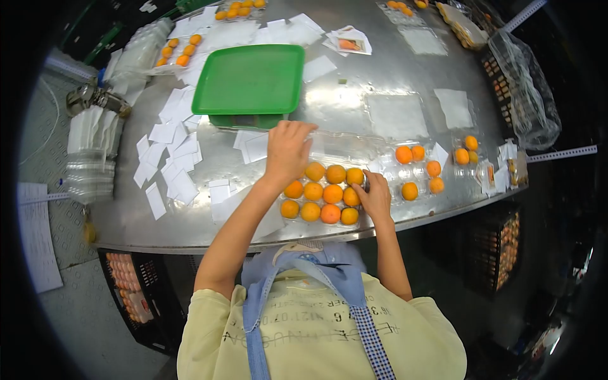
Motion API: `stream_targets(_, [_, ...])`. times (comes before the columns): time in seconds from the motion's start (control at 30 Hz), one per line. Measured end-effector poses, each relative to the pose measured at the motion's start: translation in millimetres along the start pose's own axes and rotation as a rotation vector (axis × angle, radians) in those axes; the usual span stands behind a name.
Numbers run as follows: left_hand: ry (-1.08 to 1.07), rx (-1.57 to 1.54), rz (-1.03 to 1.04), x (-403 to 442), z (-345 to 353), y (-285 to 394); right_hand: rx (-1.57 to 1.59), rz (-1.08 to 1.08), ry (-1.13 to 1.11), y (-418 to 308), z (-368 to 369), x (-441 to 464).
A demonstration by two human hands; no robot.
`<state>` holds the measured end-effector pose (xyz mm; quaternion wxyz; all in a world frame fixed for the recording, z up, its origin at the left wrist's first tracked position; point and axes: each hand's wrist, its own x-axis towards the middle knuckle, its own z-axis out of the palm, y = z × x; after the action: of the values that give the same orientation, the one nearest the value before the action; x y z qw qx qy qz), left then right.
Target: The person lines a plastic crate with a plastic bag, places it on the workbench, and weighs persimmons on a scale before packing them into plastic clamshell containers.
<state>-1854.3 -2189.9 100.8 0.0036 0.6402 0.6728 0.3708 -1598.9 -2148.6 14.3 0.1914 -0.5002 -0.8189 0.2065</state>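
Several oranges (331,194) sit in close rows in a clear plastic punnet (363,218) near the table's front edge. A clear plastic lid (345,144) appears to stand open along its far side. My left hand (290,147) is at the lid's left end, fingers bent together; its contact with the lid is hard to make out. My right hand (376,196) curls around the punnet's right side, its fingertips against the far-right orange (354,176). Just beyond my left hand is a green tray (249,80), raised on a green base.
White paper slips (171,155) lie scattered to the left. More oranges sit in open punnets on the right (420,170) and at the far left (179,50). Stacked clear punnets (92,161) stand at the left edge. Black crates (142,294) are below the metal table (342,101).
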Motion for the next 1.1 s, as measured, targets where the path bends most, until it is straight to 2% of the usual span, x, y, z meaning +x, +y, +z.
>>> stream_targets(0.4, [0.002,0.002,-0.016,-1.8,-0.6,1.8,-0.03,0.004,-0.017,-6.2,0.8,8.0])
stream_targets(0.7, [0.004,0.0,-0.005,-0.6,0.2,6.5,0.082,0.04,0.026,-0.2,5.0,4.7])
stream_targets(0.8, [-0.007,0.005,-0.017,-0.9,0.6,7.3,0.21,0.051,0.083,1.9,5.5,2.1])
stream_targets(1.0, [-0.018,0.01,-0.016,-0.7,1.1,6.7,0.966,0.308,0.114,-2.8,-6.4,-10.8])
stream_targets(1.1, [-0.021,0.016,-0.019,-0.7,1.4,7.2,1.221,0.399,0.023,-4.3,-18.4,-19.2])
